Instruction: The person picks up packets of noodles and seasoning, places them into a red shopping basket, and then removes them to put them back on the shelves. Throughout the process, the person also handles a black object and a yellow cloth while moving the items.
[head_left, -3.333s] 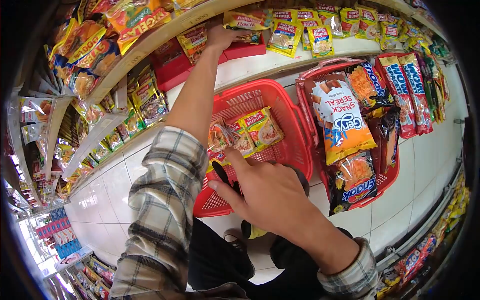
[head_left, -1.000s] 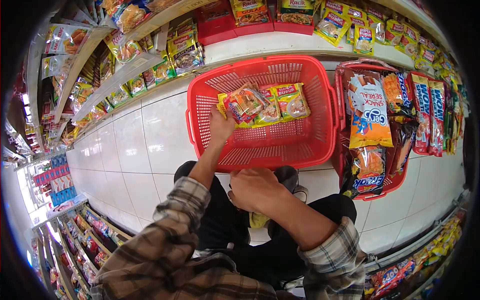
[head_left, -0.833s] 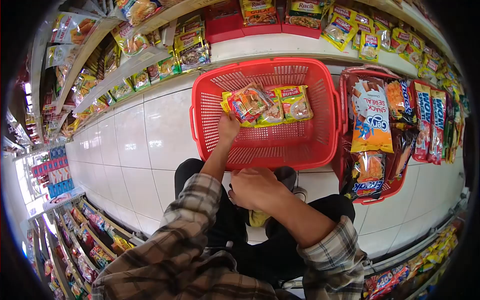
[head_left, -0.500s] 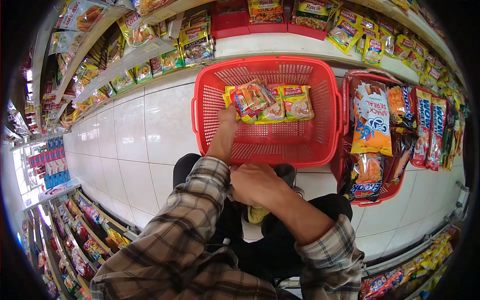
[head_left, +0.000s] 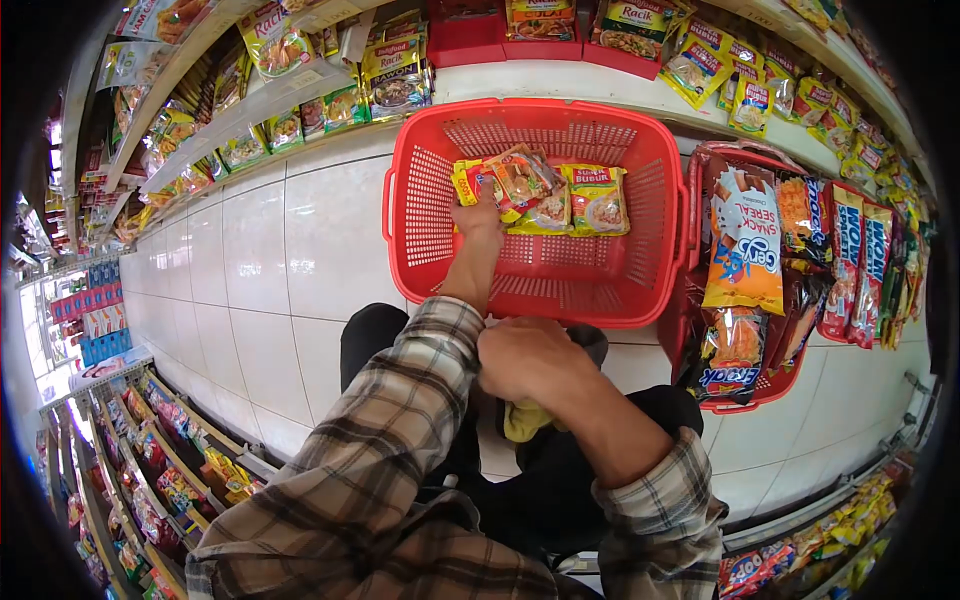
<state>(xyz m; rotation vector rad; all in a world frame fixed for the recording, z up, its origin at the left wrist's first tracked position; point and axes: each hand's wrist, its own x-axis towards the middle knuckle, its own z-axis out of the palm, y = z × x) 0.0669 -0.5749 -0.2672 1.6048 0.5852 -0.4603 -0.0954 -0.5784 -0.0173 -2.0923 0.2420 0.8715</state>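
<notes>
Basket packets: We read SUPER BUBUR on the yellow packet at the right of the row; the overlapping packets beside it carry print too small for us to read.
Second basket's brands: Gery SNACK SEREAL on the orange-and-white bag, Enaak on the black packs, WOW on the long red packets.
Shelf print: Racik RAWON on the spice sachet, Racik again on the green-and-yellow sachet, and SUPER BUBUR on the shelf sachets.
Our left hand: inside the red basket, touching the left end of the overlapping packets; some fingers are hidden, so we cannot tell whether it grips one.
Our right hand: just outside the near rim, back upward, fingers bent under; we cannot tell whether it is clenched or holding something.
Edges: the basket's far rim lies just beside the shelf, its right end beside the second basket.
Room: white tiles stretch away to the left; inside, bare red mesh shows between the yellow packet and the right wall.
</notes>
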